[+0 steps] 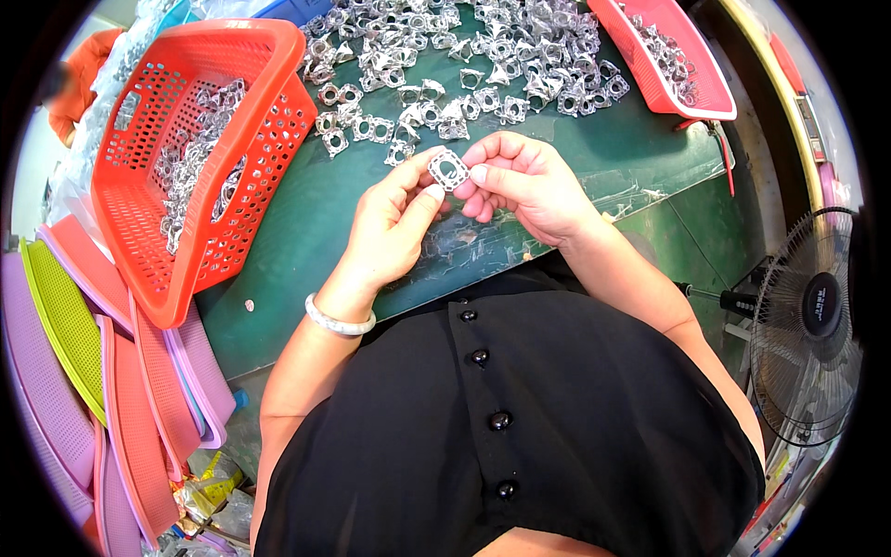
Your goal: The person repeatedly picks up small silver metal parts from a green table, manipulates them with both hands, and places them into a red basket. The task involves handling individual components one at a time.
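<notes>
Green-topped desk (306, 223); black pedestal fan (807, 325) at my right. Loose heap of silvery metal fittings (445, 65) ahead, between two red perforated plastic baskets (269, 139). My left hand (394, 223) and right hand (524, 181) each grip, fingertips pinched, one small silvery ring-shaped fitting (448, 170) above the desk edge.

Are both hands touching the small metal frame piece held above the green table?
Touching. The head view shows left hand and right hand fingertips pinching the metal frame piece from both sides.
</notes>
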Tool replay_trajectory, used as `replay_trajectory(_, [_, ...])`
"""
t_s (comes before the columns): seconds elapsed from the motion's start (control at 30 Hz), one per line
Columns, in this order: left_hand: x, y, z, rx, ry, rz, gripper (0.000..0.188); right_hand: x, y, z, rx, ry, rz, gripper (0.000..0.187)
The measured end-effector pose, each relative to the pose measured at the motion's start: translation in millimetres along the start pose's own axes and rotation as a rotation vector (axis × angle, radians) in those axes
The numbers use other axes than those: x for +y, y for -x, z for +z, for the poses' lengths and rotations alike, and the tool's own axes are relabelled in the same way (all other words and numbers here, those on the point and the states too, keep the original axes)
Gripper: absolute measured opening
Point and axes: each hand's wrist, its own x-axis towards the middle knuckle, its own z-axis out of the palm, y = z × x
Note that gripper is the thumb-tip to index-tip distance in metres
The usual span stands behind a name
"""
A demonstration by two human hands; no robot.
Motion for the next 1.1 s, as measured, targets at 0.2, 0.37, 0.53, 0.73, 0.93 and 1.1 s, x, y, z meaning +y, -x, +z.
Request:
replay_trajectory(0.2, [1.1,0.1,3.7,0.01,0.011,-0.019,0.038,0.7,0.2,0.8,-0.024,0.065,-0.017,0.012])
replay_trajectory(0.37, [3.1,-1.8,0.0,0.005,0.029,-0.122,0.033,1.0,2.1,2.3,-0.009,0.085,0.004,0.01])
replay_trajectory(0.53, [2.9,-1.4,1.3,0.006,0.02,-0.141,0.03,1.1,1.7,2.7,-0.009,0.093,-0.007,0.009])
replay_trajectory(0.73, [2.9,-0.8,1.1,-0.004,0.011,-0.146,0.029,1.5,2.9,2.9,0.004,0.144,-0.013,0.009])
replay_trajectory(0.93, [2.3,0.1,3.2,-0.037,-0.024,-0.112,0.031,6.3,5.2,5.5,-0.031,0.359,-0.246,0.014])
replay_trajectory(1.1, [3.5,2.1,6.8,-0.089,-0.027,-0.128,0.033,-4.4,11.5,-3.5,-0.039,0.519,-0.204,0.015])
